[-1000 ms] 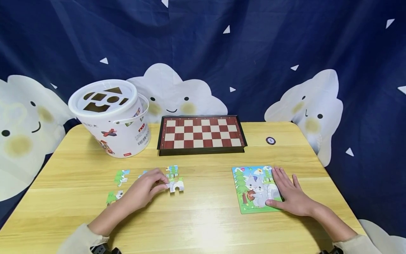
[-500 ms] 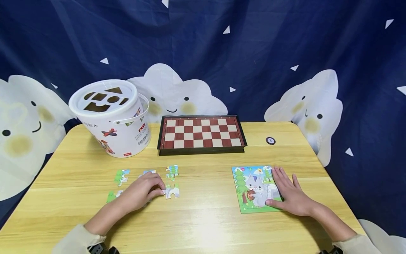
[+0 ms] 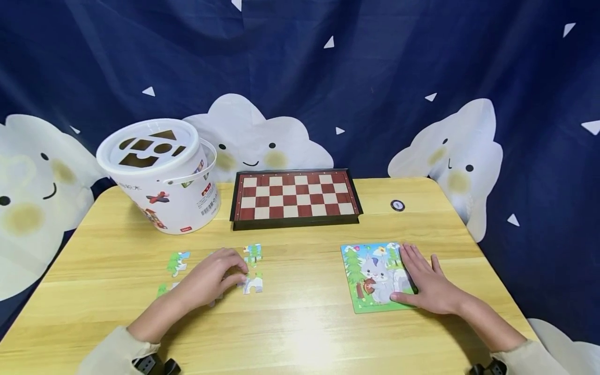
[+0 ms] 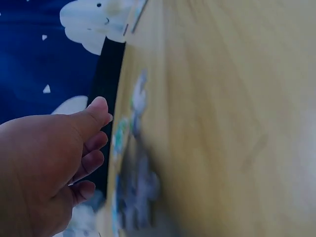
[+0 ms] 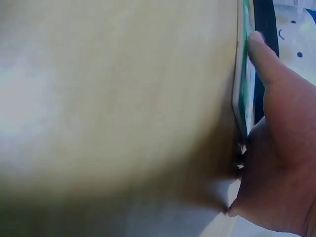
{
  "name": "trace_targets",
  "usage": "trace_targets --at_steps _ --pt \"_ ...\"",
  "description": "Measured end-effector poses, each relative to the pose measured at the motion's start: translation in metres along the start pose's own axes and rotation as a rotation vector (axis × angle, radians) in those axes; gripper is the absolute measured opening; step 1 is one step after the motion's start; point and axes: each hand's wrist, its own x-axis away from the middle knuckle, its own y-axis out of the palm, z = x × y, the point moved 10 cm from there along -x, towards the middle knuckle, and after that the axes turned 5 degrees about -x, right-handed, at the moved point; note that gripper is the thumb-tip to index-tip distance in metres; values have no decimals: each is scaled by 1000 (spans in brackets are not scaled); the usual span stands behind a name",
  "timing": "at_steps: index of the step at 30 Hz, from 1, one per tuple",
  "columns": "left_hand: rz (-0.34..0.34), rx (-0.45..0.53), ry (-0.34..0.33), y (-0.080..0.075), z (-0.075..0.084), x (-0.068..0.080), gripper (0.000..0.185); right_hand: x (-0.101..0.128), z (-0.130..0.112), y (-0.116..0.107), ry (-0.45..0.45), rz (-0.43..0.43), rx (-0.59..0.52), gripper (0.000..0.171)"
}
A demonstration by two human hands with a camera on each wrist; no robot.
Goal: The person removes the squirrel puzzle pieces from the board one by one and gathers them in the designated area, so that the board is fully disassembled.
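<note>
My left hand [image 3: 213,276] hovers over loose jigsaw pieces at the table's left, thumb and fingers bent and apart. Its fingertips are right beside a grey-and-white puzzle piece [image 3: 253,285]. Just behind that lies a piece with green trees [image 3: 253,253]. Further left are a green-and-blue piece [image 3: 177,263] and a green piece [image 3: 162,289]; the hand hides others partly. In the left wrist view, nothing shows between the left fingers. My right hand [image 3: 433,286] rests with straight fingers on the right edge of a squirrel picture puzzle [image 3: 382,281], its thumb on the lower part.
A red-and-white checkered game board [image 3: 297,195] with a black frame lies at the back middle. Left of it stands a white bucket [image 3: 187,200] with shaped holes in its lid. A small dark round chip [image 3: 397,205] lies at the back right. Behind the table hangs a blue cloth.
My left hand moved the grey-and-white piece left and toward me, then its fingers parted from it. My right hand stays on the picture puzzle. The head view has shifted slightly.
</note>
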Motion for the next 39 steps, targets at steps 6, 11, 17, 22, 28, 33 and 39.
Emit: trace_targets --at_steps 6,11,17,22,28,33,39 --pt "-12 39 79 -3 35 -27 15 -6 -11 -1 -21 13 20 113" --pt "-34 69 171 5 75 -53 23 -16 -23 6 -65 9 84 113" --pt "-82 24 266 31 125 -82 29 -26 -27 16 -86 -14 152 109" --pt "-123 -28 336 54 159 -101 36 -27 -25 19 -76 -19 183 109" --pt "-174 -14 336 80 175 -120 38 -28 -25 20 -88 -13 185 109" --pt "-213 17 302 98 181 -127 39 -28 -25 20 -94 -10 181 109" --pt "-228 -5 290 108 189 -125 47 -28 -25 20 -93 -8 183 110"
